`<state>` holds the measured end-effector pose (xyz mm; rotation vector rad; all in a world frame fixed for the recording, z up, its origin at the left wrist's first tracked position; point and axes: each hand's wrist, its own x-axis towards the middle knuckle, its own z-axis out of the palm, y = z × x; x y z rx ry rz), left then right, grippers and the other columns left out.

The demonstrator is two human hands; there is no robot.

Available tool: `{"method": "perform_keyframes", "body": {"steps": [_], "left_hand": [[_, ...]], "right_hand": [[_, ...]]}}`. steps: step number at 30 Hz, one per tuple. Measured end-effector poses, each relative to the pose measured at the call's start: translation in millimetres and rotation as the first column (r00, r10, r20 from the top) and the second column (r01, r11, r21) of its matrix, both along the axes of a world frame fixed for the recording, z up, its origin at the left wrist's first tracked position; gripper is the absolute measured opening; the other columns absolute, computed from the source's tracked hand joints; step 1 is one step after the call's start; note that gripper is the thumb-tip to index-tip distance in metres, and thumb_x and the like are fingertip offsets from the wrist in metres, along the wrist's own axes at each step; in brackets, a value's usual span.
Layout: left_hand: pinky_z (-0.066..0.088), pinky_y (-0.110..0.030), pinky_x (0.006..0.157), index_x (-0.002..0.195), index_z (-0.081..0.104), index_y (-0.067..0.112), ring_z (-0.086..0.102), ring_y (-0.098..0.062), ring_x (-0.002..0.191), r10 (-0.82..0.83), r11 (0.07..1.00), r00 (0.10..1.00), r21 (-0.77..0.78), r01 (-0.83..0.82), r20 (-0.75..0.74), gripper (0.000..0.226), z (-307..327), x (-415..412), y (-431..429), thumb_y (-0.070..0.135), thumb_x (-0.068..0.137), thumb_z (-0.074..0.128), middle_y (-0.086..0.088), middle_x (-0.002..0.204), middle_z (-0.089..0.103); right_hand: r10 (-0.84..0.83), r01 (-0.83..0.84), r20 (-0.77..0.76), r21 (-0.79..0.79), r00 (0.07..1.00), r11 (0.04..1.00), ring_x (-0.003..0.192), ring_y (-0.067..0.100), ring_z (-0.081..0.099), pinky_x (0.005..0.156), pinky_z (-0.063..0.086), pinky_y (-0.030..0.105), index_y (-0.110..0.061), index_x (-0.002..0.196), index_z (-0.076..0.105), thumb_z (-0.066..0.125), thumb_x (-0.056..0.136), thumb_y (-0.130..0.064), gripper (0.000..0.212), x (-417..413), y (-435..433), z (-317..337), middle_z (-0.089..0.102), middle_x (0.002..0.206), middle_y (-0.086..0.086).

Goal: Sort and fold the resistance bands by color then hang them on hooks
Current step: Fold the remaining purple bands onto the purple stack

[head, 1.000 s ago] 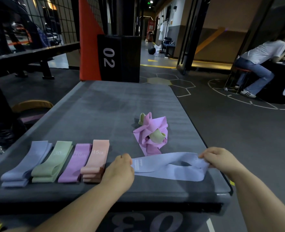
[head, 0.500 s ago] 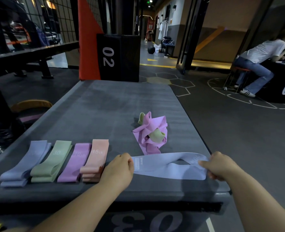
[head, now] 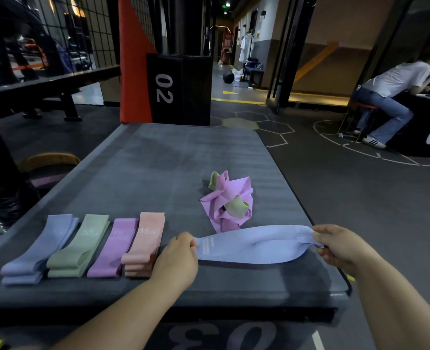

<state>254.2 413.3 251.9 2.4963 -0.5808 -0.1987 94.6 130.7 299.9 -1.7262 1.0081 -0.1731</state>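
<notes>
while the left hand [head: 177,258] and right hand [head: 340,246] pinch the blue band [head: 254,245] taut just above the mat's [head: 158,160] near edge — a loose pinch might let it snap free.

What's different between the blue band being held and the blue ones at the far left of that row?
The held blue band is one loop stretched out sideways between the left hand and the right hand. The folded blue stack is doubled into layers and points away from the person. The held blue band is pinched at both ends, while the folded blue stack lies untouched beside the green pile. Both are the same pale blue.
</notes>
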Motion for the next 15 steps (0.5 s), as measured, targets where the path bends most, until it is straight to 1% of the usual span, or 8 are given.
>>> {"method": "perform_keyframes", "body": {"steps": [1, 3, 4, 6, 8, 10, 12, 15], "left_hand": [[0.041, -0.03, 0.081, 0.104, 0.05, 0.025, 0.053, -0.02, 0.099, 0.005, 1.0, 1.0, -0.005, -0.005, -0.004, 0.018, 0, 0, 0, 0.019, 0.097, 0.035, 0.001, 0.115, 0.052], [0.04, -0.029, 0.082, 0.107, 0.051, 0.024, 0.053, -0.021, 0.102, 0.016, 1.0, 1.0, -0.009, -0.016, -0.013, 0.021, 0, 0, -1, 0.018, 0.097, 0.034, -0.001, 0.117, 0.052], [0.04, -0.03, 0.083, 0.108, 0.051, 0.025, 0.053, -0.022, 0.104, 0.023, 1.0, 1.0, -0.01, -0.024, -0.02, 0.022, 0, 0, -2, 0.017, 0.097, 0.033, -0.001, 0.118, 0.052], [0.039, -0.029, 0.083, 0.108, 0.051, 0.025, 0.054, -0.022, 0.106, 0.035, 0.999, 0.999, -0.016, -0.036, -0.031, 0.024, -1, 0, -3, 0.015, 0.096, 0.033, -0.002, 0.119, 0.053], [0.038, -0.028, 0.081, 0.108, 0.051, 0.024, 0.054, -0.022, 0.105, 0.042, 0.999, 0.998, -0.024, -0.043, -0.041, 0.024, -1, 0, -3, 0.014, 0.095, 0.034, -0.003, 0.12, 0.054], [0.037, -0.027, 0.079, 0.109, 0.052, 0.023, 0.054, -0.023, 0.105, 0.051, 0.998, 0.998, -0.026, -0.052, -0.043, 0.024, 0, 0, -3, 0.015, 0.095, 0.034, -0.004, 0.119, 0.055], [0.037, -0.027, 0.077, 0.107, 0.051, 0.023, 0.055, -0.023, 0.104, 0.058, 0.998, 0.998, -0.023, -0.059, -0.038, 0.023, 3, -2, -3, 0.015, 0.095, 0.033, -0.004, 0.118, 0.056], [0.039, -0.029, 0.076, 0.099, 0.046, 0.025, 0.056, -0.023, 0.102, 0.035, 0.999, 0.999, 0.007, -0.035, -0.002, 0.014, 5, -5, -1, 0.018, 0.096, 0.034, -0.003, 0.116, 0.056]], "right_hand": [[-0.016, 0.014, 0.037, 0.034, 0.999, 0.999, 0.057, 0.014, 0.045, 0.053, 0.041, 0.023, -0.014, 0.097, 0.059, 0.052, 0.097, -0.009, 0.009, -1, 2, 3, 0.057, 0.079, 0.009], [-0.062, 0.055, 0.094, 0.069, 0.994, 0.996, 0.058, 0.014, 0.043, 0.053, 0.041, 0.023, -0.013, 0.09, 0.057, 0.051, 0.098, -0.007, 0.011, -2, 2, 5, 0.055, 0.076, 0.008], [-0.077, 0.07, 0.106, 0.067, 0.991, 0.995, 0.057, 0.014, 0.042, 0.053, 0.04, 0.023, -0.012, 0.09, 0.056, 0.051, 0.098, -0.007, 0.011, -2, 1, 4, 0.053, 0.074, 0.008], [-0.088, 0.085, 0.101, 0.029, 0.991, 0.996, 0.056, 0.013, 0.041, 0.05, 0.038, 0.022, -0.007, 0.098, 0.057, 0.049, 0.099, -0.008, 0.008, -2, -1, 1, 0.05, 0.071, 0.008], [-0.087, 0.089, 0.085, -0.024, 0.993, 0.996, 0.054, 0.013, 0.039, 0.046, 0.036, 0.021, -0.004, 0.106, 0.057, 0.048, 0.099, -0.01, 0.012, 0, -4, -3, 0.048, 0.07, 0.008], [-0.072, 0.076, 0.053, -0.092, 0.996, 0.993, 0.053, 0.014, 0.039, 0.046, 0.034, 0.023, -0.006, 0.108, 0.056, 0.047, 0.099, -0.012, 0.014, 2, -6, -6, 0.049, 0.069, 0.008], [-0.033, 0.032, -0.001, -0.19, 0.999, 0.981, 0.055, 0.017, 0.041, 0.049, 0.036, 0.026, -0.011, 0.106, 0.056, 0.046, 0.098, -0.014, 0.013, 6, -5, -11, 0.05, 0.069, 0.009], [0.024, -0.065, -0.118, -0.36, 0.993, 0.93, 0.058, 0.023, 0.042, 0.055, 0.037, 0.03, -0.023, 0.1, 0.052, 0.042, 0.096, -0.019, 0.011, 11, -2, -17, 0.05, 0.069, 0.012]]}}
